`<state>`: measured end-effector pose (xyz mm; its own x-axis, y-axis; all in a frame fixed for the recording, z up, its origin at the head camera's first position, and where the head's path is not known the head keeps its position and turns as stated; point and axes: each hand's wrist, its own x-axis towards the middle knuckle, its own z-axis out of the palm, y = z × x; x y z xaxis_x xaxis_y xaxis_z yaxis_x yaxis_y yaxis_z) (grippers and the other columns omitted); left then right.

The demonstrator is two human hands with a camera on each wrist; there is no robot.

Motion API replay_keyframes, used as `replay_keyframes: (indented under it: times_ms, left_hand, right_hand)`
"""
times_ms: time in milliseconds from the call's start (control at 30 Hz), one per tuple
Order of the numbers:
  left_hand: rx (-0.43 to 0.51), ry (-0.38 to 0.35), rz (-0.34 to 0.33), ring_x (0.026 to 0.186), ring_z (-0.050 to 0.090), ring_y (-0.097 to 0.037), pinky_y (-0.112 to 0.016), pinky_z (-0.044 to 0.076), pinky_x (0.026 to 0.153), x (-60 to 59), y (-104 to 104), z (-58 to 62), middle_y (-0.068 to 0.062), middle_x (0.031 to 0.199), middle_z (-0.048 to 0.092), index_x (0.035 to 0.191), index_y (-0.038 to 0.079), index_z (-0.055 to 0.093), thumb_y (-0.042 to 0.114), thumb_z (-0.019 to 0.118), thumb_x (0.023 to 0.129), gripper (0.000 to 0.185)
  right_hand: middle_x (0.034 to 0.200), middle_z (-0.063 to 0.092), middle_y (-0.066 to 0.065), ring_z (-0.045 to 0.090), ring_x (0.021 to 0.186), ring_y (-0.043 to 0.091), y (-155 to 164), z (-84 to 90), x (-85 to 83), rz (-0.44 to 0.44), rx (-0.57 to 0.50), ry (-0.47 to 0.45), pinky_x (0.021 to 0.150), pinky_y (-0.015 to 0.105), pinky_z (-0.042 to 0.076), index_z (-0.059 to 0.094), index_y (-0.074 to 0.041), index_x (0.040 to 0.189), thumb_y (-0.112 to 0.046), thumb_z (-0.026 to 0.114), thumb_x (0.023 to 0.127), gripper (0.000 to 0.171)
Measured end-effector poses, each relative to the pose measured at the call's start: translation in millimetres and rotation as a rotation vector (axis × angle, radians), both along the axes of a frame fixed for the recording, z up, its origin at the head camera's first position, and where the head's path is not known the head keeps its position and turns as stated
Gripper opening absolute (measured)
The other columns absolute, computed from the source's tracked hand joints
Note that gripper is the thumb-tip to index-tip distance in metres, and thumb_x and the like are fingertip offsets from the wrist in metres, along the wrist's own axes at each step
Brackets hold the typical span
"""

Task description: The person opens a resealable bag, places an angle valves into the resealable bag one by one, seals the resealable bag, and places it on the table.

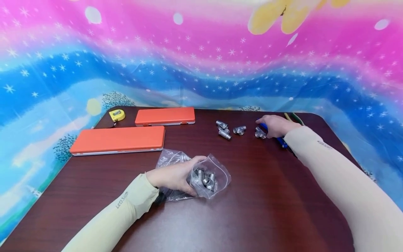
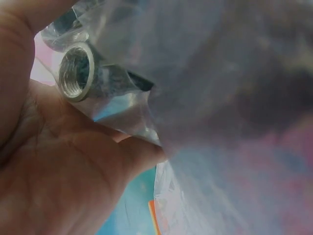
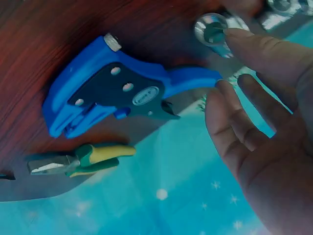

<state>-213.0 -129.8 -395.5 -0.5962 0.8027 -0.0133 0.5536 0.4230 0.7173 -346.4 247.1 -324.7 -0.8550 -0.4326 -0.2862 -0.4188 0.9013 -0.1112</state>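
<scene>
My left hand (image 1: 176, 176) grips a clear plastic bag (image 1: 217, 175) near the table's front middle; several small metal pipe fittings (image 1: 204, 179) lie inside. In the left wrist view the palm (image 2: 63, 161) holds the bag (image 2: 220, 98), with one threaded fitting (image 2: 76, 72) close to the thumb. My right hand (image 1: 273, 125) lies at the back right, fingers nearly straight, over a blue hand tool (image 1: 281, 141). A fingertip (image 3: 239, 39) touches a loose metal fitting (image 3: 212, 28) (image 1: 260, 133). The blue tool (image 3: 122, 90) lies flat beside that hand.
More loose fittings (image 1: 224, 129) (image 1: 239, 130) lie left of my right hand. Two orange cases (image 1: 118, 139) (image 1: 165, 116) and a yellow tape measure (image 1: 117, 114) sit at the back left. Green-and-yellow pliers (image 3: 80, 160) lie near the table's (image 1: 252, 196) right edge.
</scene>
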Motion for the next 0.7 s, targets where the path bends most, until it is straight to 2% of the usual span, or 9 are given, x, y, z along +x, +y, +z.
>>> replay_keyframes:
  times_ms: [167, 300, 400, 533, 700]
  left_hand:
    - [-0.014, -0.003, 0.008, 0.122, 0.052, -0.012, -0.03, 0.042, 0.103, 0.2, -0.8, -0.2, -0.005, 0.139, 0.052, 0.152, 0.013, 0.022, 0.012, 0.091, 0.07, 0.107]
    - [-0.017, 0.007, 0.004, 0.123, 0.051, -0.011, -0.03, 0.041, 0.104, -0.4, 0.8, 0.0, -0.005, 0.14, 0.052, 0.152, 0.012, 0.022, 0.012, 0.091, 0.07, 0.107]
    - [-0.01, 0.013, 0.0, 0.124, 0.051, -0.013, -0.032, 0.041, 0.104, -0.6, 1.5, 0.6, -0.007, 0.14, 0.053, 0.152, 0.01, 0.022, 0.011, 0.091, 0.07, 0.107]
    - [-0.014, 0.017, -0.002, 0.124, 0.051, -0.015, -0.033, 0.041, 0.104, -1.0, 1.4, -0.2, -0.008, 0.14, 0.052, 0.152, 0.009, 0.021, 0.011, 0.09, 0.071, 0.107]
    - [-0.029, 0.009, 0.013, 0.123, 0.051, -0.012, -0.032, 0.041, 0.105, -1.0, 0.0, -2.0, -0.006, 0.14, 0.051, 0.152, 0.013, 0.021, 0.013, 0.091, 0.071, 0.107]
  right_hand:
    - [0.141, 0.043, 0.032, 0.044, 0.127, 0.047, -4.9, -11.3, -15.6, 0.036, 0.062, -0.002, 0.094, 0.053, 0.046, 0.045, 0.005, 0.144, 0.001, 0.071, 0.086, 0.063]
    - [0.13, 0.056, 0.028, 0.055, 0.115, 0.041, -4.2, -16.2, -19.6, 0.036, 0.071, 0.01, 0.09, 0.051, 0.049, 0.054, 0.008, 0.135, -0.001, 0.072, 0.084, 0.056]
    - [0.124, 0.06, 0.027, 0.058, 0.11, 0.038, -3.0, -18.0, -19.9, 0.023, 0.049, 0.011, 0.087, 0.05, 0.05, 0.059, 0.008, 0.129, -0.003, 0.075, 0.083, 0.05]
    - [0.122, 0.061, 0.026, 0.058, 0.111, 0.039, -1.8, -17.9, -18.2, -0.018, 0.016, -0.006, 0.088, 0.05, 0.05, 0.063, 0.009, 0.123, -0.013, 0.08, 0.083, 0.049]
    - [0.117, 0.064, 0.02, 0.061, 0.102, 0.032, -3.5, -10.3, -5.9, -0.027, -0.03, 0.004, 0.084, 0.047, 0.051, 0.066, 0.006, 0.118, -0.026, 0.083, 0.08, 0.052]
